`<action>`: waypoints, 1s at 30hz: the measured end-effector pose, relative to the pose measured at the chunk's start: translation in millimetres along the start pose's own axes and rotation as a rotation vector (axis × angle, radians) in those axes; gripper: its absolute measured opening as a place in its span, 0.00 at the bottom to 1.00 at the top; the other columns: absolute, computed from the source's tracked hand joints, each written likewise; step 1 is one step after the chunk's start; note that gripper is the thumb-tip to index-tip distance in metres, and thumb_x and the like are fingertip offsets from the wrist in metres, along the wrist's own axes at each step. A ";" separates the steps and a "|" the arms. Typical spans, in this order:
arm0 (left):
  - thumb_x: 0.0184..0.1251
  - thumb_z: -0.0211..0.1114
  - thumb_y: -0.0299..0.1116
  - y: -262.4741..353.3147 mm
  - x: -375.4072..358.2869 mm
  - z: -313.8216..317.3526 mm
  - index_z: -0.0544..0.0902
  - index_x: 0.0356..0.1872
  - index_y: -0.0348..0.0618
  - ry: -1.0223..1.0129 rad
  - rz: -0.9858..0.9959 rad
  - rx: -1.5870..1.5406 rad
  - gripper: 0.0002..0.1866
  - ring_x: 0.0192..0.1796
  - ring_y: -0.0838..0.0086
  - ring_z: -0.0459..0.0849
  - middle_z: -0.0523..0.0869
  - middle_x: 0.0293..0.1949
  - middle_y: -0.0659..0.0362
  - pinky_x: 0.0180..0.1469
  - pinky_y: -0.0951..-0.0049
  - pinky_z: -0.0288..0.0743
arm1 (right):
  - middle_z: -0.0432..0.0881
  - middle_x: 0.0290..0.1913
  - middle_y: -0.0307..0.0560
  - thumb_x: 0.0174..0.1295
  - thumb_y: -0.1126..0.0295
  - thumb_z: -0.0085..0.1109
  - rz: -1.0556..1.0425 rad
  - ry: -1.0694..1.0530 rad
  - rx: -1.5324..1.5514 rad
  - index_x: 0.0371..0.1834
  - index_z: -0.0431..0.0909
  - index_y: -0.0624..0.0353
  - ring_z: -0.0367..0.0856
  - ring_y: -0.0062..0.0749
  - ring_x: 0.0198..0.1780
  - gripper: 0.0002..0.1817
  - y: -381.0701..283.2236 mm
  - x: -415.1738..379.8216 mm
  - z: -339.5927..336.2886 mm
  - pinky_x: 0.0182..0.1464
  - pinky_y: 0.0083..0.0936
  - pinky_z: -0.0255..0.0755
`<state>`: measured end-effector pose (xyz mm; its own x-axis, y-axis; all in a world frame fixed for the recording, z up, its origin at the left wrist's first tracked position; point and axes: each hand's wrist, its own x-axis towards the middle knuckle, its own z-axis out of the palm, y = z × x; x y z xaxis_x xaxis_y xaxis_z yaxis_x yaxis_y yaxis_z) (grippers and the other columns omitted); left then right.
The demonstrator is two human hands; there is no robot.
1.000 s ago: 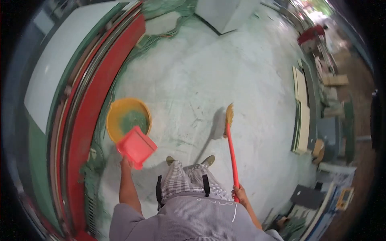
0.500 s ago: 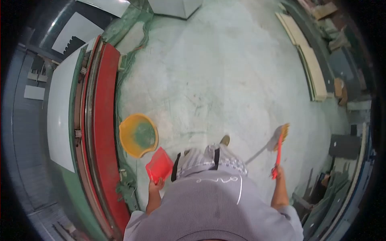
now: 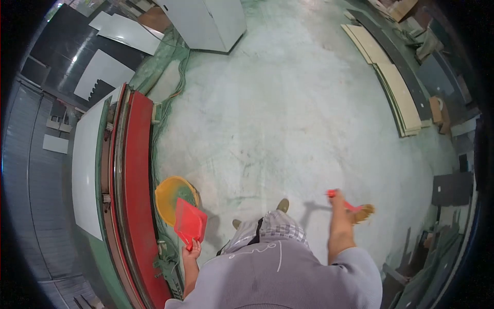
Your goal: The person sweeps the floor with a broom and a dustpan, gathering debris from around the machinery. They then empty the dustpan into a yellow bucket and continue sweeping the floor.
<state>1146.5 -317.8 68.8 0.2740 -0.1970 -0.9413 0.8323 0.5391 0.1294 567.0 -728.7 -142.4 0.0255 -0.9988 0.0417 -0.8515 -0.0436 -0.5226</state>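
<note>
A red dustpan (image 3: 191,220) is gripped by its handle in my left hand (image 3: 192,250). The pan's far edge overlaps the yellow tub (image 3: 162,198) in view, which stands on the floor at the left with green powdery matter inside. My right hand (image 3: 337,198) is closed round the red handle of a brush (image 3: 354,207). Its tan bristles point out to the right, beyond my forearm, which hides part of the handle. The brush appears to be held above the floor.
A long red-edged machine (image 3: 139,190) runs along the left, with cables (image 3: 172,100) on the floor beside it. A grey cabinet (image 3: 211,26) stands ahead. Stacked cream boards (image 3: 396,92) lie at the right, and dark panels (image 3: 437,257) lean nearer me.
The brush has swung from pointing forward to pointing right, and my right hand has moved forward and left. My left hand has tilted the dustpan, now overlapping the tub. The view has shifted forward.
</note>
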 end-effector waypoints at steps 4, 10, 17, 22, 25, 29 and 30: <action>0.46 0.46 0.36 -33.2 -25.6 -0.8 0.70 0.35 0.36 0.073 -0.032 -0.030 0.16 0.32 0.63 0.80 0.79 0.31 0.50 0.43 0.59 0.70 | 0.76 0.28 0.43 0.44 0.73 0.55 0.184 -0.631 0.557 0.31 0.72 0.60 0.73 0.25 0.27 0.09 -257.6 -28.1 -12.8 0.29 0.24 0.68; 0.47 0.46 0.37 -51.9 -21.4 -46.3 0.71 0.33 0.36 0.187 -0.124 -0.146 0.16 0.30 0.63 0.80 0.78 0.31 0.49 0.42 0.62 0.71 | 0.75 0.28 0.45 0.43 0.77 0.51 1.324 -1.228 1.348 0.31 0.69 0.63 0.73 0.32 0.23 0.09 -417.6 -52.1 -21.6 0.24 0.23 0.69; 0.49 0.47 0.36 -59.0 14.8 -96.3 0.71 0.31 0.36 0.309 -0.124 -0.108 0.14 0.28 0.66 0.79 0.77 0.29 0.50 0.39 0.68 0.71 | 0.66 0.22 0.42 0.48 0.77 0.45 1.642 -1.708 2.124 0.34 0.58 0.70 0.69 0.23 0.20 0.11 -349.8 45.9 -82.7 0.22 0.16 0.71; 0.49 0.48 0.36 -71.0 31.8 -103.2 0.71 0.30 0.36 0.250 -0.139 -0.009 0.13 0.27 0.67 0.77 0.77 0.28 0.51 0.37 0.70 0.70 | 0.65 0.27 0.42 0.51 0.76 0.44 1.737 -1.462 2.266 0.49 0.51 0.76 0.69 0.21 0.21 0.23 -291.4 27.7 -198.4 0.24 0.17 0.72; 0.49 0.49 0.36 -77.3 43.6 -94.9 0.71 0.30 0.36 0.205 -0.166 0.061 0.12 0.26 0.68 0.77 0.76 0.27 0.51 0.36 0.71 0.69 | 0.64 0.27 0.42 0.51 0.75 0.43 1.595 -1.303 2.349 0.52 0.52 0.71 0.69 0.20 0.21 0.24 -261.2 -5.9 -243.2 0.24 0.15 0.71; 0.49 0.49 0.36 -73.4 51.8 -56.0 0.70 0.29 0.37 0.168 -0.162 0.251 0.12 0.25 0.69 0.76 0.76 0.26 0.52 0.35 0.72 0.69 | 0.65 0.28 0.42 0.52 0.74 0.44 1.567 -0.901 2.529 0.52 0.54 0.70 0.69 0.19 0.21 0.24 -204.8 -56.9 -273.6 0.24 0.13 0.71; 0.49 0.50 0.36 -70.9 54.4 -36.6 0.70 0.29 0.37 0.153 -0.167 0.327 0.12 0.25 0.69 0.75 0.76 0.26 0.52 0.34 0.72 0.69 | 0.66 0.26 0.42 0.52 0.73 0.45 1.500 -0.758 2.481 0.47 0.57 0.70 0.69 0.18 0.20 0.20 -191.7 -73.1 -279.8 0.24 0.12 0.71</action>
<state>1084.7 -336.8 -3.0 0.0673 -0.1226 -0.9902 0.9757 0.2155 0.0396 581.8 -641.1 193.0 0.7541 -0.3777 -0.5373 0.6520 0.5288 0.5433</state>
